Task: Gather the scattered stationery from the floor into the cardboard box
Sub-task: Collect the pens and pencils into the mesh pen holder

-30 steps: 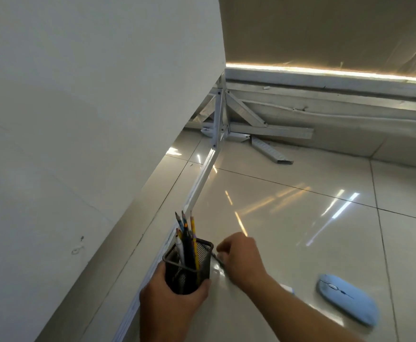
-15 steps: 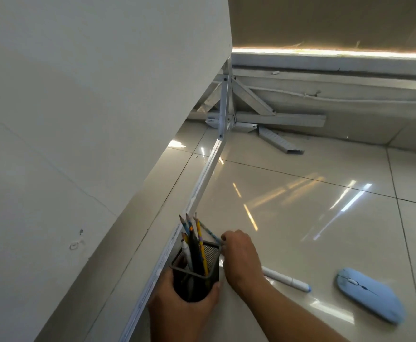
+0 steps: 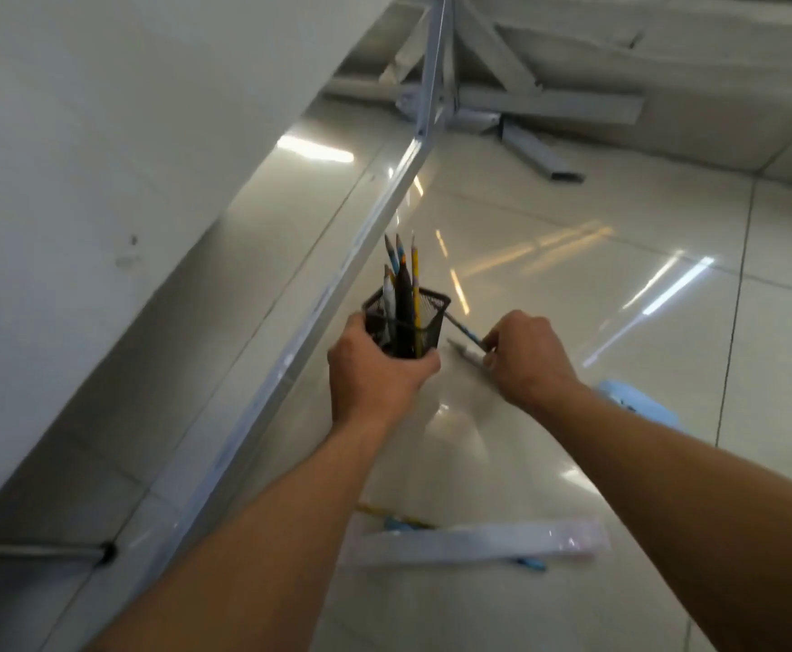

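My left hand [image 3: 375,369] grips a black mesh pen holder [image 3: 424,309] with several pencils and pens standing in it. To its right, my right hand [image 3: 528,355] pinches a thin blue pencil [image 3: 464,332] whose tip points toward the holder's rim. A white marker [image 3: 465,352] lies on the tiled floor just under that hand. A clear plastic ruler [image 3: 474,541] lies on the floor nearer to me, over a yellow pencil [image 3: 375,511] and a blue pen [image 3: 533,564]. No cardboard box is in view.
A light blue computer mouse [image 3: 638,402] rests on the floor right of my right forearm. A white metal rail [image 3: 361,237] runs along the floor beside a white panel [image 3: 102,134] on the left. A metal frame [image 3: 526,110] stands at the back.
The camera tilted down and both forearms now show. My right hand moved right, away from the holder, holding the blue pencil. The ruler and pens near me came into view.
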